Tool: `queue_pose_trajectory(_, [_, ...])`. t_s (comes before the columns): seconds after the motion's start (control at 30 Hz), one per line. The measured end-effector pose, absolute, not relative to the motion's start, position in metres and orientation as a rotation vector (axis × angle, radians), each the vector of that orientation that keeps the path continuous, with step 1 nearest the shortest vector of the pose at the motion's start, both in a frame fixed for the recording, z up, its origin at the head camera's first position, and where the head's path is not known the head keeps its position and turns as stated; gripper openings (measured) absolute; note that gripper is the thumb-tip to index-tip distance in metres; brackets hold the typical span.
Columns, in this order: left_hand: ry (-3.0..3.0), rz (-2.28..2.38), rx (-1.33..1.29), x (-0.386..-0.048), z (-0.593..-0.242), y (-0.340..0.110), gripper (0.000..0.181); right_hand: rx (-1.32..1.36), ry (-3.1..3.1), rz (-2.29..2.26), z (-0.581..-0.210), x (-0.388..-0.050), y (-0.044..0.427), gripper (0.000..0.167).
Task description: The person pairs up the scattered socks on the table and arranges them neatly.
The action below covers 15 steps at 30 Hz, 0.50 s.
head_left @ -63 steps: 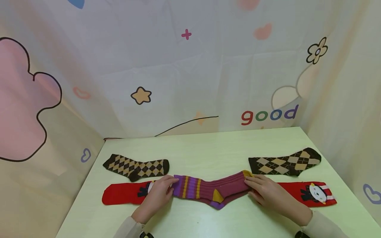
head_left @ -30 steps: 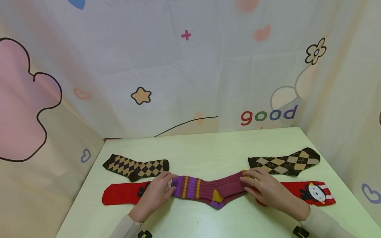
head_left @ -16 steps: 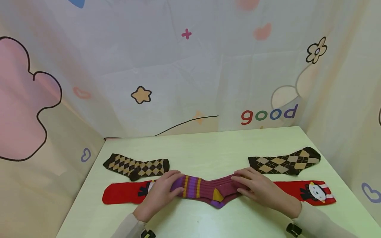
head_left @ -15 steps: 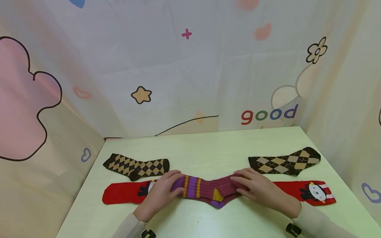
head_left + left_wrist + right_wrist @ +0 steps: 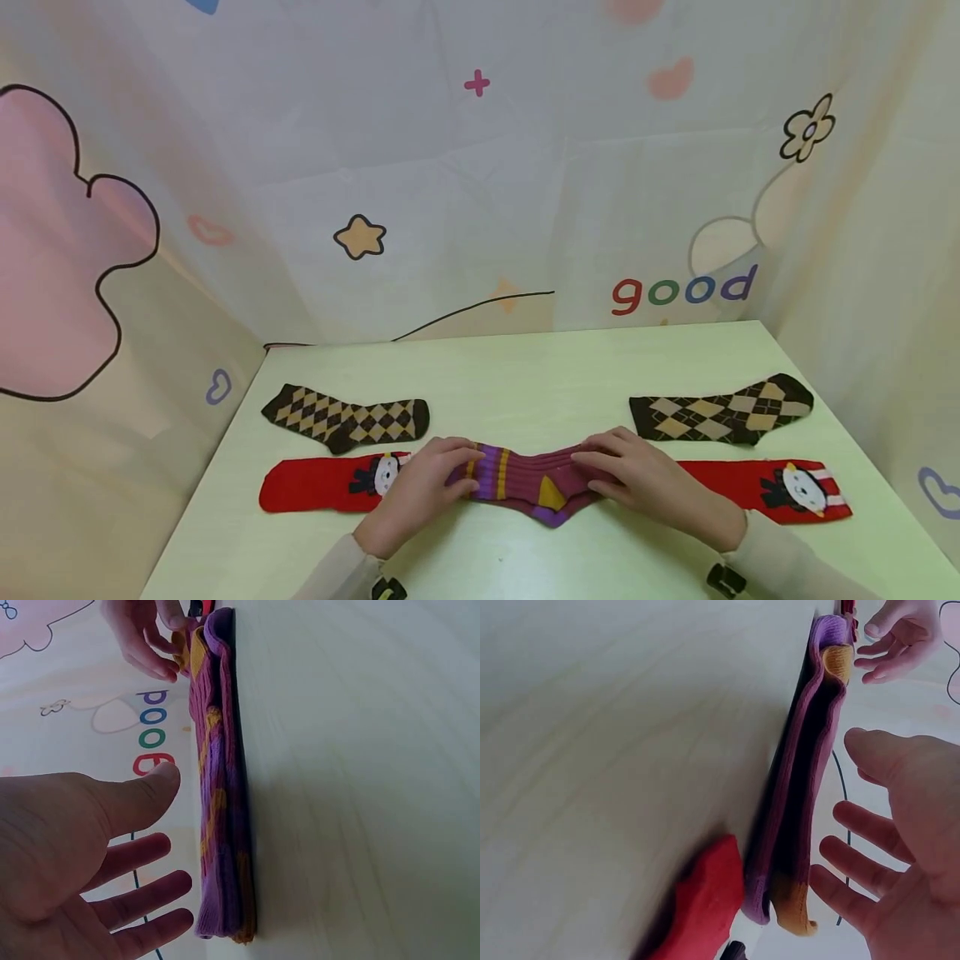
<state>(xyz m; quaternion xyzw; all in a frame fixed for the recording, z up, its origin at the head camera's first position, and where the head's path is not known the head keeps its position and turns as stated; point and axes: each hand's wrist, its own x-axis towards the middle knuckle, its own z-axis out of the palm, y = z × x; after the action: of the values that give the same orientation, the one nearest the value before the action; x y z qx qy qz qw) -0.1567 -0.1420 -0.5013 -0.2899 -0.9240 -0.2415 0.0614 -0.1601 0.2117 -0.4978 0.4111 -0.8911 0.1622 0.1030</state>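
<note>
Two maroon socks with purple and yellow bands (image 5: 525, 473) lie stacked, one over the other, at the front middle of the table. My left hand (image 5: 422, 493) is over their striped cuff end, fingers loosely bent. Over the toe end is my right hand (image 5: 663, 485), which hides the toes in the head view. In the left wrist view, a small gap shows between my left hand (image 5: 90, 862) and the socks (image 5: 214, 825). The right wrist view likewise shows my right hand (image 5: 915, 832) just off the socks (image 5: 802, 772), fingers spread.
Brown argyle socks lie behind at left (image 5: 348, 418) and right (image 5: 720, 417). A red sock with a white animal face lies at left (image 5: 315, 485), another at right (image 5: 738, 482), partly behind my hands. A patterned curtain (image 5: 450, 192) stands behind the table.
Both hands have moved inward along the maroon socks, the left hand rightward and the right hand leftward. The socks lie about where they were; the head view has shifted slightly.
</note>
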Motion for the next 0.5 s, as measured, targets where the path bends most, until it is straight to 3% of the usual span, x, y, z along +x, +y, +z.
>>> queue_pose_trajectory(0.5, [-2.864,-0.614,-0.998,-0.159,-0.512,-0.139,0.026,1.246,-2.64,0.448,-0.504,-0.16,0.21,0.033])
